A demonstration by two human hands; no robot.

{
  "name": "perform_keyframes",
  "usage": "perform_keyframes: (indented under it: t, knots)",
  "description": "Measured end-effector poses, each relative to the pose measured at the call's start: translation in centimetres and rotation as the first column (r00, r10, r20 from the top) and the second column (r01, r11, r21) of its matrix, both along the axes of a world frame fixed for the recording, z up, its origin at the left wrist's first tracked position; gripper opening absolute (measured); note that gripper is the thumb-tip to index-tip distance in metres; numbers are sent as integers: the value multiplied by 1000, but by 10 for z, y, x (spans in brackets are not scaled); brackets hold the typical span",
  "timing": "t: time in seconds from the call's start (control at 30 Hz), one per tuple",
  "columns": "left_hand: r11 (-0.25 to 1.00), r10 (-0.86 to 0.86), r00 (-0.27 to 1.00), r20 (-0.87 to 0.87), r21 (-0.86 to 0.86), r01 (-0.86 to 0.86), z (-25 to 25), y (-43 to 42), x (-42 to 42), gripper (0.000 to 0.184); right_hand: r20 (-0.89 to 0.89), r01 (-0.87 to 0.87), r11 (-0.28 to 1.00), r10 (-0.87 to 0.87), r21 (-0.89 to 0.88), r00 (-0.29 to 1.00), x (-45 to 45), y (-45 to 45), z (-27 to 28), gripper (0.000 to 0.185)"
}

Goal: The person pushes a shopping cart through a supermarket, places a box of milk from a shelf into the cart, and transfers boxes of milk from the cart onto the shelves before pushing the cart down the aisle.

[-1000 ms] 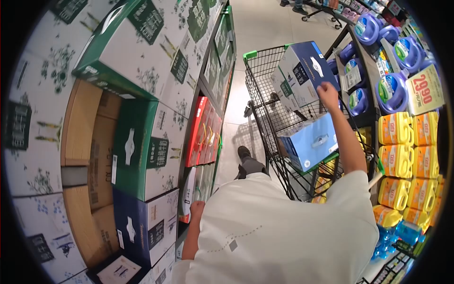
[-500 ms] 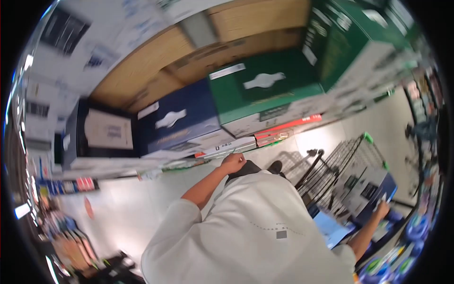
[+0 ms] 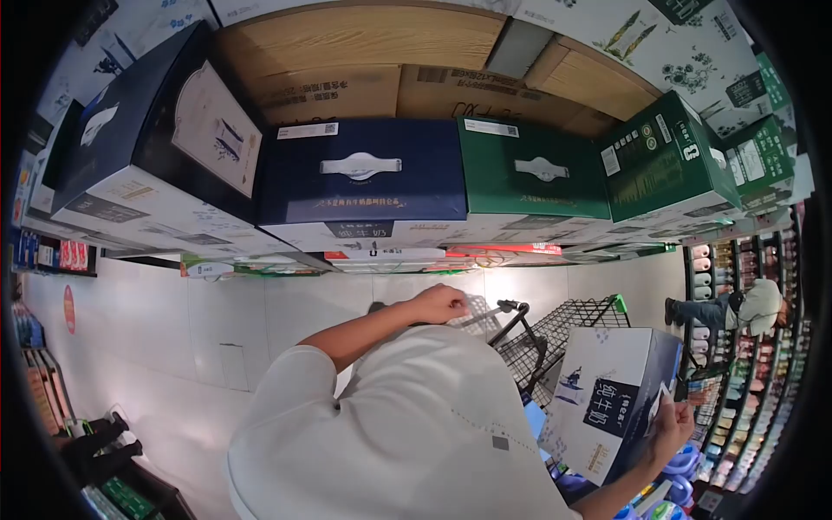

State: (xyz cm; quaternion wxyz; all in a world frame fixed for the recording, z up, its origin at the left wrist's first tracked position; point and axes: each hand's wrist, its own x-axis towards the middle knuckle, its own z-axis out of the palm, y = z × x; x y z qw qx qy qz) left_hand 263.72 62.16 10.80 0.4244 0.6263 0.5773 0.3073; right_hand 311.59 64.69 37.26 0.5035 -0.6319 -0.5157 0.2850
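- Partly in front of the shopping cart (image 3: 572,322), as seen from the head, was a white-and-navy box (image 3: 598,399), tilted; whether it touched the cart I could not tell.
- On the cart's near right side, the right hand (image 3: 674,425) had its grip clamped on that box's white handle (image 3: 656,407).
- Just left of the cart was the left hand (image 3: 442,303), its grip drawn together, fingers curled, with nothing visible in it.
- Low against the cart, a light blue box (image 3: 535,423) showed only in part.
- Beyond the cart and to its left, a navy box (image 3: 364,195) and a green box (image 3: 533,186) stood side by side, touching.
- Right of the cart, well apart, was another person (image 3: 756,308).
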Motion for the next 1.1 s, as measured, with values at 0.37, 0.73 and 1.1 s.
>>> perform_keyframes:
  t: [0.37,0.73,1.1]
  knots:
    - [898,-248,903,351,434,78,197,-58,38,48,317,-672,656,592,345,741,-178,-26,169,46]
    - [633,384,451,806,127,-764,199,-97,-42,16,636,-978,145,743,151,208,-415,13,228,28]
    - [304,656,250,712,54,-951,165,-88,-62,41,-445,-591,579,814,562,374,-430,83,23,52]
